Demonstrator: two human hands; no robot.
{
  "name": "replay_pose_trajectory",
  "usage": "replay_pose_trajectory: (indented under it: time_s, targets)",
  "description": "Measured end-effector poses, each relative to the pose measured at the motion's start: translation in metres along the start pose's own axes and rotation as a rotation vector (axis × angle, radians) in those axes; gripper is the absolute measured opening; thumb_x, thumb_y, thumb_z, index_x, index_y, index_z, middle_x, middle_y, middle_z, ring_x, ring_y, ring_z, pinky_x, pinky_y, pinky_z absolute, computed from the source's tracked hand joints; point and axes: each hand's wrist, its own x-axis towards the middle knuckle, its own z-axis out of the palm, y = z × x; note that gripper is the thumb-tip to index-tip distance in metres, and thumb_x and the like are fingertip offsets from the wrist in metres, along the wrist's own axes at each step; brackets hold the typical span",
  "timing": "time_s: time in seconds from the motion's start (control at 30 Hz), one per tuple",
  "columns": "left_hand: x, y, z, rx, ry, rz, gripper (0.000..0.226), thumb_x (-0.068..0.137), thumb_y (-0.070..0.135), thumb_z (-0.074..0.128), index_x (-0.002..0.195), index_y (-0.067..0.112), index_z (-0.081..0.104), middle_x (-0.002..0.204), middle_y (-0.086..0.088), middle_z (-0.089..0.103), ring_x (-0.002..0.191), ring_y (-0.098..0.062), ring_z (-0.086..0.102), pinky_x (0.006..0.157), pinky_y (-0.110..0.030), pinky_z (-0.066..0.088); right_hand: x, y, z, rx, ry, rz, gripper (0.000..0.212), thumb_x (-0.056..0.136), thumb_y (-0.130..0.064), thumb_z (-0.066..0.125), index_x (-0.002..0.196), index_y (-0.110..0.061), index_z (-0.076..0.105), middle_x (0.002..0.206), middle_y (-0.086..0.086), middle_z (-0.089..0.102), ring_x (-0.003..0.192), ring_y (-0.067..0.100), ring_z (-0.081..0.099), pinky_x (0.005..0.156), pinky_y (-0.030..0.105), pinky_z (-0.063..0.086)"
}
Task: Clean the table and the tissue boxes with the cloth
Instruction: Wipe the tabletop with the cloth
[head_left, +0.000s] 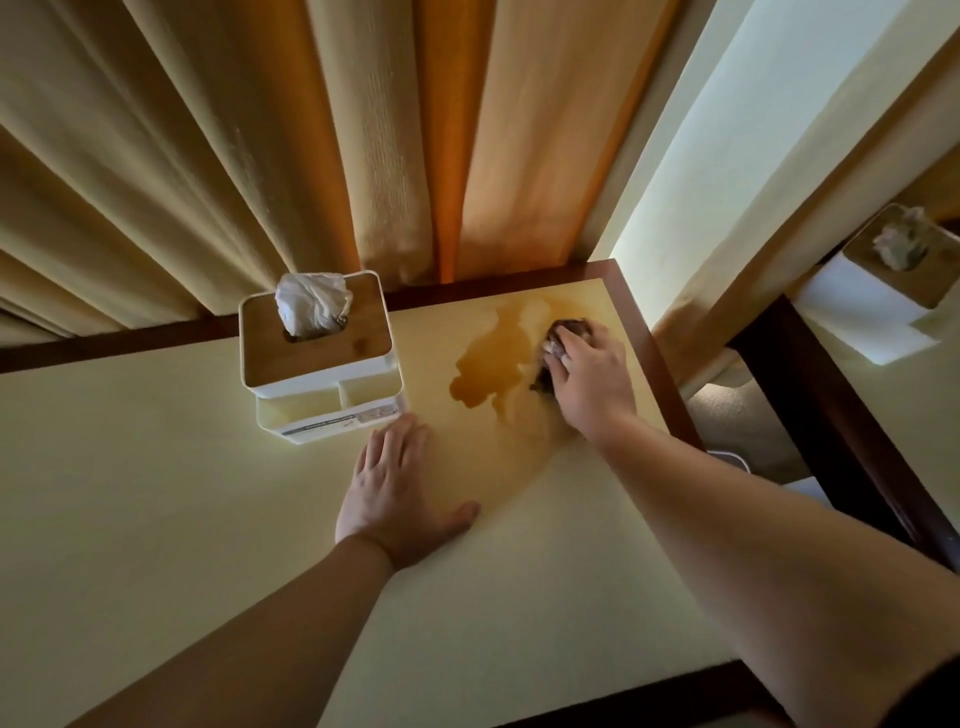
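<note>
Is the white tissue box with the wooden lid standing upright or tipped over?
Upright. The white tissue box with the wooden lid sits flat on the pale table, a tissue sticking up from its top slot.

Single head-worn, wide-angle view, looking forward and steeply down from above the near edge of the table (156, 519). Close to the work: both forearms enter from the bottom of the frame, left hand (395, 493) and right hand (587, 384) near mid-frame. Faces the curtain (260, 156) behind the far edge, its folds splaying outward with lens distortion. Right margin takes in a dark frame (831, 415) past the corner. No second view to overlap.
</note>
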Motion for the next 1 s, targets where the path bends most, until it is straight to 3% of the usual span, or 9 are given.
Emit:
replay_pose_trajectory:
  time_s: [0.17, 0.23, 0.37, 0.47, 0.7, 0.9, 1.0]
  targets:
    - [0.001, 0.002, -0.003, 0.022, 0.002, 0.005, 0.109, 0.067, 0.087, 0.057, 0.15, 0.018, 0.037, 0.155, -0.001, 0.032, 0.143, -0.026, 0.031, 0.121, -0.043, 0.029, -0.027, -0.025, 0.017, -0.008, -0.074, -0.256, 0.044, 0.101, -0.033, 0.063, 0.141, -0.015, 0.064, 0.154, 0.01, 0.048, 0.142, 0.035, 0.04, 0.118, 0.049, 0.041]
    - [0.001, 0.004, -0.005, 0.009, -0.007, -0.001, 0.108, 0.066, 0.085, 0.059, 0.149, 0.018, 0.039, 0.155, 0.0, 0.032, 0.144, -0.025, 0.029, 0.121, -0.042, 0.028, -0.057, -0.017, 0.012, 0.03, -0.111, -0.284, 0.041, 0.099, -0.029, 0.065, 0.139, -0.016, 0.067, 0.154, 0.007, 0.047, 0.142, 0.032, 0.039, 0.117, 0.045, 0.043]
    - [0.001, 0.002, -0.007, -0.033, 0.011, 0.014, 0.107, 0.065, 0.082, 0.063, 0.146, 0.016, 0.043, 0.153, 0.0, 0.034, 0.143, -0.024, 0.032, 0.12, -0.04, 0.027, -0.09, 0.027, -0.004, 0.019, -0.031, -0.21, 0.035, 0.097, -0.02, 0.071, 0.131, -0.014, 0.072, 0.148, 0.012, 0.054, 0.132, 0.035, 0.049, 0.111, 0.038, 0.042]
    - [0.001, 0.002, -0.005, -0.023, 0.0, 0.013, 0.108, 0.066, 0.084, 0.063, 0.147, 0.017, 0.04, 0.153, 0.001, 0.032, 0.143, -0.023, 0.03, 0.121, -0.039, 0.026, -0.065, 0.053, -0.016, -0.027, 0.014, -0.066, 0.035, 0.1, -0.024, 0.066, 0.132, -0.012, 0.07, 0.147, 0.018, 0.055, 0.132, 0.038, 0.049, 0.114, 0.046, 0.045]
    - [0.0, -0.001, -0.002, -0.038, 0.01, -0.007, 0.109, 0.066, 0.086, 0.061, 0.15, 0.019, 0.04, 0.155, 0.0, 0.033, 0.143, -0.024, 0.031, 0.123, -0.044, 0.029, 0.056, 0.013, -0.011, -0.08, 0.016, 0.041, 0.045, 0.107, -0.04, 0.053, 0.146, -0.018, 0.058, 0.153, 0.011, 0.047, 0.136, 0.035, 0.045, 0.118, 0.043, 0.039]
    - [0.0, -0.001, -0.001, -0.05, 0.012, -0.017, 0.111, 0.066, 0.087, 0.058, 0.152, 0.02, 0.038, 0.156, 0.001, 0.032, 0.144, -0.023, 0.028, 0.124, -0.042, 0.025, 0.033, -0.033, 0.013, -0.015, -0.086, -0.194, 0.042, 0.104, -0.04, 0.058, 0.143, -0.024, 0.061, 0.153, 0.001, 0.045, 0.134, 0.03, 0.044, 0.117, 0.041, 0.039]
    - [0.001, 0.0, -0.003, -0.027, 0.012, -0.004, 0.109, 0.066, 0.086, 0.059, 0.149, 0.019, 0.04, 0.154, 0.001, 0.032, 0.143, -0.023, 0.029, 0.122, -0.043, 0.028, -0.015, -0.02, 0.013, 0.03, -0.085, -0.302, 0.039, 0.096, -0.025, 0.071, 0.135, -0.02, 0.07, 0.149, 0.005, 0.052, 0.128, 0.035, 0.049, 0.11, 0.041, 0.044]
